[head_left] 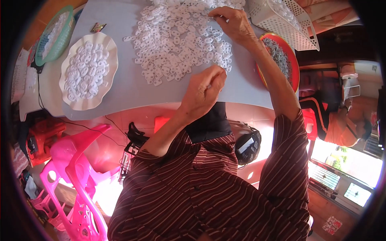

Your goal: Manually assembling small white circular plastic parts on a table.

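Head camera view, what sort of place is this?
Probably a home or small workroom: white pieces heaped on a table, a red bowl of small grey parts, and a pink plastic chair.

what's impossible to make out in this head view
All in the head view:
Anything inside the left hand: hidden by its curled fingers.
Far end of the white pieces: cut off by the top edge.
Part of the red tray: covered by the right forearm.
Each grey piece's shape: too small.

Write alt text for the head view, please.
A person's curled left hand is by the near edge of white pieces spread on a grey table; the right hand is farther out. A dish of white parts stands left, a red bowl right.
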Motion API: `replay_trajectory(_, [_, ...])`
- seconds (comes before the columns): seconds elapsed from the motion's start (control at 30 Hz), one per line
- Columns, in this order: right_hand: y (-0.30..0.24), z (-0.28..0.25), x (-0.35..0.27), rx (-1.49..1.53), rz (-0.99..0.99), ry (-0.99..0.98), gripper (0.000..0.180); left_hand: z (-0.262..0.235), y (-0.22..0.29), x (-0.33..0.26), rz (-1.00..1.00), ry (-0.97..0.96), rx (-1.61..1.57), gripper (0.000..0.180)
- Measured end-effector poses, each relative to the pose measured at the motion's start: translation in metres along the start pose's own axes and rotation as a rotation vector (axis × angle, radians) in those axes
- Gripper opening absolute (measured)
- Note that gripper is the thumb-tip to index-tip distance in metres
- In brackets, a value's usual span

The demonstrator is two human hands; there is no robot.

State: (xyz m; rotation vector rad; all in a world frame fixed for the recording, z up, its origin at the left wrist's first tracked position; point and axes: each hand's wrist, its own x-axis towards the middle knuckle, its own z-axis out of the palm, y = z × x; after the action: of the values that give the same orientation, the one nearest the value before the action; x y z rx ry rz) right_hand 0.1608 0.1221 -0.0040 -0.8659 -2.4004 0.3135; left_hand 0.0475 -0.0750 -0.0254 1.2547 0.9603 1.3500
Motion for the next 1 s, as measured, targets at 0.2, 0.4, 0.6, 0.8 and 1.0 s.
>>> replay_trajectory(0.2, [0.014, -0.021, -0.019, -0.137, 0.173, 0.002, 0.016, 0.002, 0.005, 0.002, 0.013, 0.003, 0.041, 0.01])
replay_trajectory(0.4, [0.003, -0.021, -0.018, -0.072, 0.175, -0.123, 0.016, 0.001, -0.003, 0.0, 0.024, 0.012, 0.02, 0.018])
replay_trajectory(0.6, [0.004, -0.024, -0.018, -0.135, 0.189, -0.183, 0.016, 0.003, -0.004, 0.001, 0.043, 0.008, 0.06, 0.019])
replay_trajectory(0.8, [-0.018, -0.017, -0.01, -0.166, 0.142, -0.153, 0.016, 0.002, 0.002, -0.002, -0.049, 0.014, 0.075, 0.02])
replay_trajectory(1.0, [-0.015, 0.01, -0.003, -0.119, -0.143, -0.074, 0.02, 0.006, -0.001, 0.001, 0.02, 0.014, 0.109, 0.022])
